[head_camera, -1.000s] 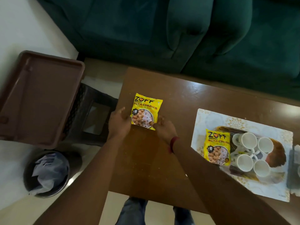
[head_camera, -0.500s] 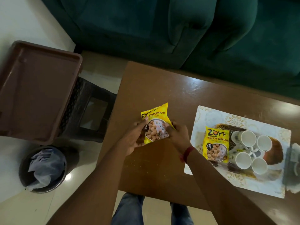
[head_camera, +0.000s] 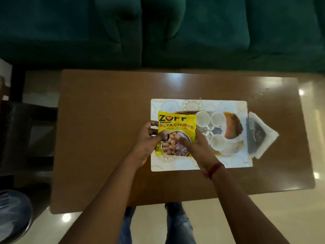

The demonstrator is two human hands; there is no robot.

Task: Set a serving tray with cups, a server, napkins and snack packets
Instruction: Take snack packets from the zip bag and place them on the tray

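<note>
A yellow snack packet (head_camera: 176, 124) labelled soya chunks is held over the left part of the white patterned serving tray (head_camera: 198, 163). My left hand (head_camera: 146, 143) grips its left edge and my right hand (head_camera: 195, 147) grips its lower right. The packet hides the other yellow packet that lay on the tray; only a yellow sliver shows by my right wrist. Several white cups (head_camera: 218, 118) stand close together in the tray's middle. A folded white napkin (head_camera: 262, 134) lies on the table, touching the tray's right edge.
The tray rests on a brown wooden table (head_camera: 105, 129). A dark green sofa (head_camera: 158, 32) runs along the far side. A dark stool (head_camera: 26, 134) stands to the left, and a bin (head_camera: 12, 213) sits at the lower left on the shiny floor.
Both hands lifted the packet from the table's left part and carried it right, over the tray. The view swung right, so the brown tray on the stool is out of frame.
</note>
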